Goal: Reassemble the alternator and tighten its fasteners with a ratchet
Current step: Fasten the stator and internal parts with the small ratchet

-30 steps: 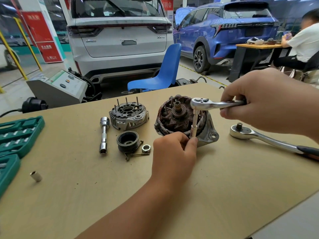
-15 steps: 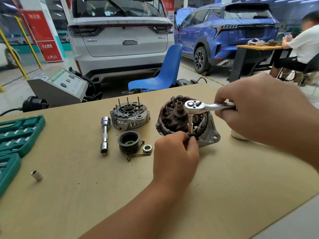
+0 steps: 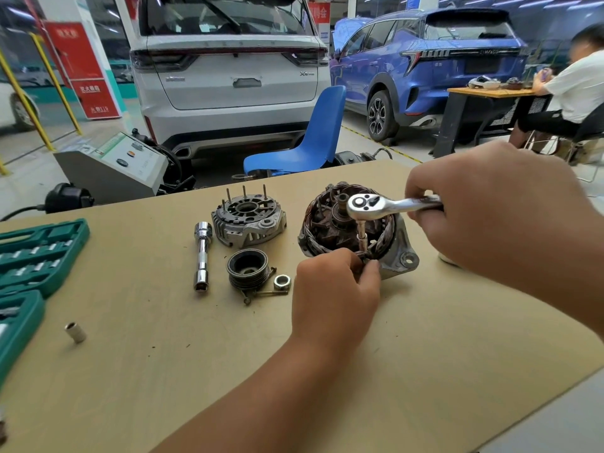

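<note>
Sitting mid-table [image 3: 425, 354], the alternator [image 3: 346, 233] lies open — rusty brown copper windings in a silver housing. The right hand [image 3: 500, 217] keeps a clenched grip on the chrome ratchet [image 3: 385, 206] above it; the left hand [image 3: 333, 289] pinches the extension's base — beside a loose end cover [image 3: 248, 220].

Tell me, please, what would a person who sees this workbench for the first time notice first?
First, the two hands at the centre right: the right hand holds a chrome ratchet over the open alternator body, while the left hand steadies the ratchet's lower end at the body's near edge. To the left lie the loose end cover, a pulley and a nut. Behind the table stand a white car and a blue car.
</note>
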`<action>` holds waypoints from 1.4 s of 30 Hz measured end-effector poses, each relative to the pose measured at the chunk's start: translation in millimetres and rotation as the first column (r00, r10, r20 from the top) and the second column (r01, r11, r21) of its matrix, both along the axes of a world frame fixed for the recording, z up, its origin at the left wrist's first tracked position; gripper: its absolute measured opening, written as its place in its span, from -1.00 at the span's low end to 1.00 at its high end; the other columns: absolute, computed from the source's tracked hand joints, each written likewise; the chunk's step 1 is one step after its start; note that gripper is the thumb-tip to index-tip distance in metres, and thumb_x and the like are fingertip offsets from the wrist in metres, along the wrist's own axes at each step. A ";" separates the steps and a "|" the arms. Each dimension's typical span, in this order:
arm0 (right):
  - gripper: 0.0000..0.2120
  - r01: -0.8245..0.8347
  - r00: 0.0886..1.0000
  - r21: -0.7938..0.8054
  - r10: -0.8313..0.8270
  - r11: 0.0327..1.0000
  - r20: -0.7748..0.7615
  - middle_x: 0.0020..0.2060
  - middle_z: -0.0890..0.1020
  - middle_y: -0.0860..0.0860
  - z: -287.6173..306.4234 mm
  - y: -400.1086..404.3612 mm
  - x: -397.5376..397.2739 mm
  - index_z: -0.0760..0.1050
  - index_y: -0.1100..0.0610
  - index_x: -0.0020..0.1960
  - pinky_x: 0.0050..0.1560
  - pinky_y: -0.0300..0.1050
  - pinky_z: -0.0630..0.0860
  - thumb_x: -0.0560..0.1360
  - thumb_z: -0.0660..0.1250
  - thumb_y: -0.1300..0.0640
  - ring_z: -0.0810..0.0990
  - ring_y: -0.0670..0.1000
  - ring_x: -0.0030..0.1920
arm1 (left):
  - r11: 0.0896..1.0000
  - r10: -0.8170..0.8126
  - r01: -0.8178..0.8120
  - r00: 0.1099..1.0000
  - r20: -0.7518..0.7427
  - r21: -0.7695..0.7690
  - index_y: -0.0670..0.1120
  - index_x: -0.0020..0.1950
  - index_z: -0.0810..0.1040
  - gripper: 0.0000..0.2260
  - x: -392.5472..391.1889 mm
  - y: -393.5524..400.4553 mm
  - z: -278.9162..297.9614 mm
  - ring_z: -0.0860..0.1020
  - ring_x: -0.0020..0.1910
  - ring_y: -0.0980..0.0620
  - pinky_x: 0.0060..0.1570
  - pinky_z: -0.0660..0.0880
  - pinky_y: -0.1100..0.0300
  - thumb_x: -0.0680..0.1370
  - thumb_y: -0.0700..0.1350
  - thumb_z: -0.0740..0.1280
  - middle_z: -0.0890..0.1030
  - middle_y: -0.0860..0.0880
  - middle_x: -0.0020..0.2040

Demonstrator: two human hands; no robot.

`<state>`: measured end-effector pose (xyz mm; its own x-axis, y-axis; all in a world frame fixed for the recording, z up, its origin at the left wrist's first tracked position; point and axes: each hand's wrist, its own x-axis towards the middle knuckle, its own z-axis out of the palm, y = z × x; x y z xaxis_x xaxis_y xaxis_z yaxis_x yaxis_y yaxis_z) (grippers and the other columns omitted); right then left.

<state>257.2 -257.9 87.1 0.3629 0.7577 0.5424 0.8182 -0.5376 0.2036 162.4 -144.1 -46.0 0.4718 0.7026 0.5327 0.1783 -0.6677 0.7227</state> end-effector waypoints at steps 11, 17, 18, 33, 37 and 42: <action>-0.85 -0.071 0.988 -0.202 0.041 0.977 -0.146 -0.25 0.51 -0.15 4.9 -3.8 -7.3 0.54 -0.23 -0.03 -0.29 -0.11 0.44 0.50 0.28 -0.25 0.51 -0.01 -0.19 | 1.000 0.016 -0.017 0.999 0.049 0.022 -0.09 -0.25 0.68 -0.82 -1.4 -0.3 0.3 0.53 -0.39 0.05 -0.31 0.46 0.06 0.53 -0.05 0.48 0.62 0.05 -0.39; -0.64 -0.080 0.950 -0.308 -0.020 0.948 -0.311 -0.28 0.52 -0.18 13.9 -9.5 -10.1 0.51 -0.32 -0.10 -0.37 -0.16 0.35 0.29 0.16 -0.49 0.47 -0.17 -0.24 | 0.999 0.032 -0.033 0.998 0.054 0.022 -0.09 -0.29 0.63 -0.78 -1.1 1.0 -0.8 0.46 -0.40 0.04 -0.37 0.37 0.12 0.53 -0.06 0.48 0.57 0.05 -0.41; -0.63 -0.078 0.950 -0.308 -0.022 0.948 -0.311 -0.29 0.52 -0.16 13.8 -10.6 -10.6 0.50 -0.29 -0.12 -0.37 -0.15 0.35 0.30 0.13 -0.49 0.48 -0.16 -0.24 | 0.999 0.031 -0.033 0.998 0.061 0.030 -0.09 -0.27 0.65 -0.80 -0.7 0.5 -0.7 0.47 -0.40 0.05 -0.37 0.38 0.14 0.53 -0.06 0.48 0.59 0.06 -0.40; -0.69 0.001 0.964 -0.252 -0.067 0.968 -0.256 -0.36 0.51 -0.13 17.1 -13.2 -22.0 0.46 -0.19 -0.30 -0.41 -0.18 0.28 0.50 0.22 -0.34 0.45 -0.15 -0.32 | 1.000 -0.019 0.017 0.997 0.073 0.026 -0.05 -0.18 0.71 -0.90 0.0 -0.8 -3.1 0.57 -0.35 0.10 -0.29 0.52 0.11 0.52 -0.08 0.49 0.67 0.08 -0.32; -0.72 -0.010 0.953 -0.211 -0.054 0.977 -0.298 -0.33 0.53 -0.15 14.1 -13.0 -17.1 0.48 -0.22 -0.27 -0.39 -0.18 0.29 0.51 0.21 -0.33 0.47 -0.15 -0.28 | 0.999 -0.031 0.029 0.997 0.067 0.041 -0.06 -0.14 0.72 -0.92 -1.0 0.5 -4.0 0.58 -0.32 0.09 -0.26 0.53 0.09 0.53 -0.11 0.47 0.67 0.07 -0.30; -0.76 -0.090 0.901 -0.124 0.028 0.988 -0.432 -0.40 0.54 -0.20 17.6 -15.0 -15.9 0.50 -0.33 -0.28 -0.35 -0.18 0.38 0.33 0.13 -0.38 0.46 -0.20 -0.31 | 0.999 -0.045 0.044 0.997 0.060 0.011 -0.08 -0.13 0.72 -0.90 -0.4 2.1 -5.0 0.60 -0.31 0.06 -0.26 0.55 0.05 0.54 -0.08 0.47 0.68 0.06 -0.29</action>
